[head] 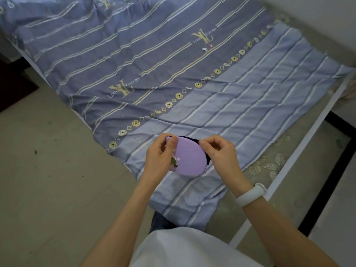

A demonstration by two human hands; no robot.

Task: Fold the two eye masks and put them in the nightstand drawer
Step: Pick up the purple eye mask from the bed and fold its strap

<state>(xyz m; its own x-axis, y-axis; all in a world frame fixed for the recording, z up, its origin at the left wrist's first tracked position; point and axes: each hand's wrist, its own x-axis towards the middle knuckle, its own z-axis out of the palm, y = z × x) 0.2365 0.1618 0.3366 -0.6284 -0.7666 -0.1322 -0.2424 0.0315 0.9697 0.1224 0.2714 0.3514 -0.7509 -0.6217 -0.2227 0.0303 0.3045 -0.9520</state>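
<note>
Currently both hands hold a purple eye mask [189, 158] just above the near end of the striped bedsheet [250, 112], already doubled over so that one rounded lobe faces up. The left hand [160, 158] pinches the mask's left edge, thumb on top and fingers behind, closed on the fabric; the right hand [221, 153] nips the upper right rim between thumb and forefinger, the other fingers curled in. A dark layer [207, 158] peeps out along the far and right edge of the purple face

To finish the fold cleanly, I judge the two halves should be brought edge to edge so the dark layer stops showing, the strap tucked inside, and the crease pressed flat against the bed before one hand lets go; releasing too soon would likely let the padded halves spring open

Much is uncertain. Whether that dark layer is the mask's own backing, its strap, or the second mask cannot be told, and no separate second mask shows anywhere. No nightstand or drawer is in view. A small green and pink motif [174, 162] beside the left thumb is too small to read, as are two tiny objects [207, 47] far up the bed
</note>
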